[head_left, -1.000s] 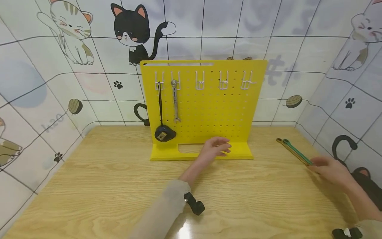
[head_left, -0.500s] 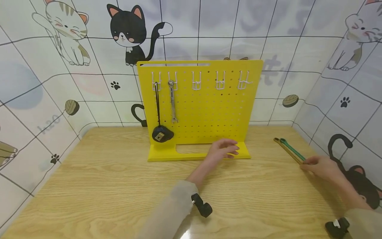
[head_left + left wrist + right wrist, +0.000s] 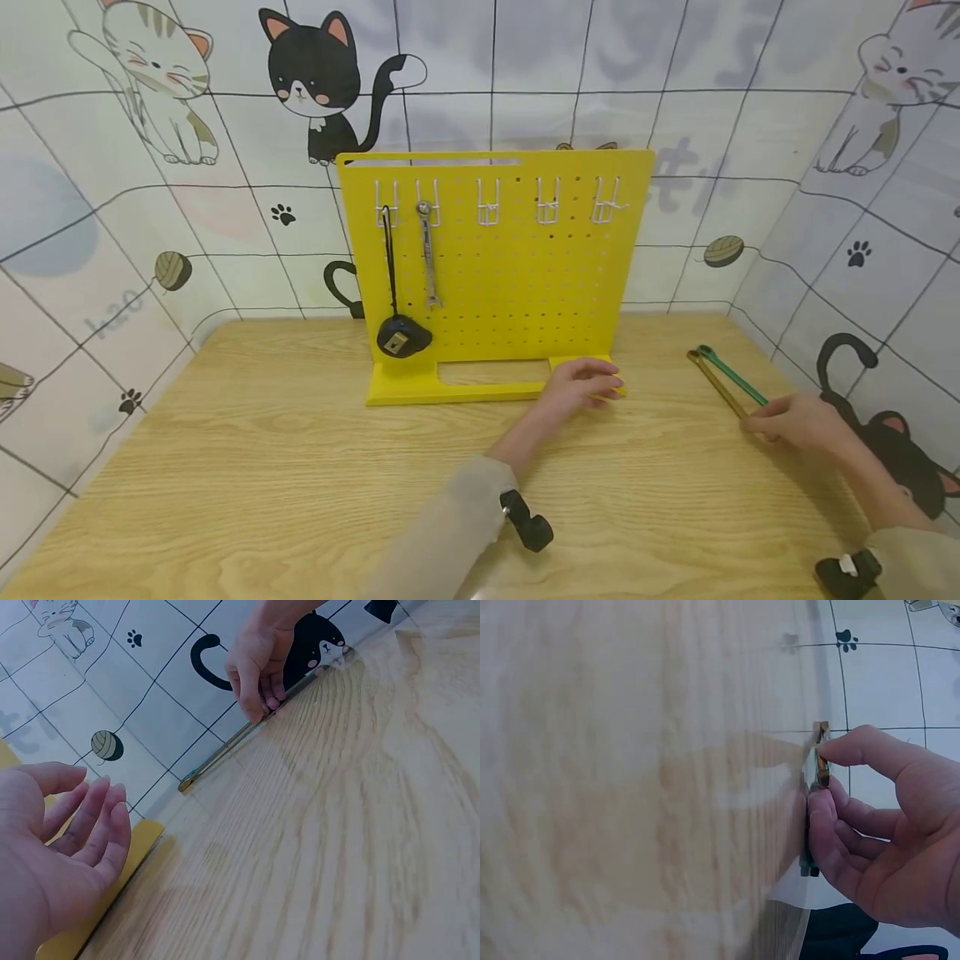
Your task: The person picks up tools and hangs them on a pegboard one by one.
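At the right of the table, my right hand (image 3: pixel 798 423) pinches the near part of a gold wrench (image 3: pixel 718 385) between thumb and fingers. A green wrench (image 3: pixel 735 377) lies close beside it, its near end covered by the same hand. The right wrist view shows the thumb pressed on the gold wrench (image 3: pixel 823 765), with the green wrench (image 3: pixel 807 862) under the fingers. My left hand (image 3: pixel 573 390) hovers over the right front of the yellow pegboard's base (image 3: pixel 420 385), fingers loosely bent and nothing in them.
The yellow pegboard (image 3: pixel 510 275) stands at the back with several white wire hooks (image 3: pixel 488 204). A black tape measure (image 3: pixel 403 336) and a silver wrench (image 3: pixel 429 262) hang on its left side. Cat-print walls (image 3: pixel 450 67) enclose the wooden table (image 3: pixel 300 483).
My left hand has moved right along the pegboard's base. My right hand has shifted slightly left, and the far ends of the gold and green wrenches have spread a little apart.
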`<state>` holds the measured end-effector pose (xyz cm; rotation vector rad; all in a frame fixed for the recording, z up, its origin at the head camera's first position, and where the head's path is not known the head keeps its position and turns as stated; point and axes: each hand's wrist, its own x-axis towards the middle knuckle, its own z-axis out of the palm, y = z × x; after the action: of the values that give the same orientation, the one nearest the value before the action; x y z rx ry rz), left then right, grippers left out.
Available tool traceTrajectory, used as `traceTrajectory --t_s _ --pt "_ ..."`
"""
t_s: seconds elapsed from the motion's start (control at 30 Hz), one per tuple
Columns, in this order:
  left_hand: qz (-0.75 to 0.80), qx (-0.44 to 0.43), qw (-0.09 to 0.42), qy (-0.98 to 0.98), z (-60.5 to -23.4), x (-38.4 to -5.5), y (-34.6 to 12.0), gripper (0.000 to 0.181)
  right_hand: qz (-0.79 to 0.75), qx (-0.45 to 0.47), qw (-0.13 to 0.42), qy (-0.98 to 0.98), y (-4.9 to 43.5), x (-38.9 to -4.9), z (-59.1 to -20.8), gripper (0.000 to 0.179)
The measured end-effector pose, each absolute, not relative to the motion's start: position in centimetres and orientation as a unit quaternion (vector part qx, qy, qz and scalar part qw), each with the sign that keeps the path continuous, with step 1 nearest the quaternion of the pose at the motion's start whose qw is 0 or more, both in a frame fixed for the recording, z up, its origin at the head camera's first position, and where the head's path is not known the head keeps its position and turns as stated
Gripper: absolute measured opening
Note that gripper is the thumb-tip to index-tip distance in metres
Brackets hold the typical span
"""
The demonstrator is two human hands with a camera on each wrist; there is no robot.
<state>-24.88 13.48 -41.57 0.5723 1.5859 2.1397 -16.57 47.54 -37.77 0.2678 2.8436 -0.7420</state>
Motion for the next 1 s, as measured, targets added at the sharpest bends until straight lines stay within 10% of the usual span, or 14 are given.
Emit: traceTrajectory --t_s 1.0 --pt "0.792 0.129 0.305 0.513 -42.0 -21.4 21.0 0.031 -0.402 -0.003 0.151 0.903 46.2 -14.9 -39.2 0.051"
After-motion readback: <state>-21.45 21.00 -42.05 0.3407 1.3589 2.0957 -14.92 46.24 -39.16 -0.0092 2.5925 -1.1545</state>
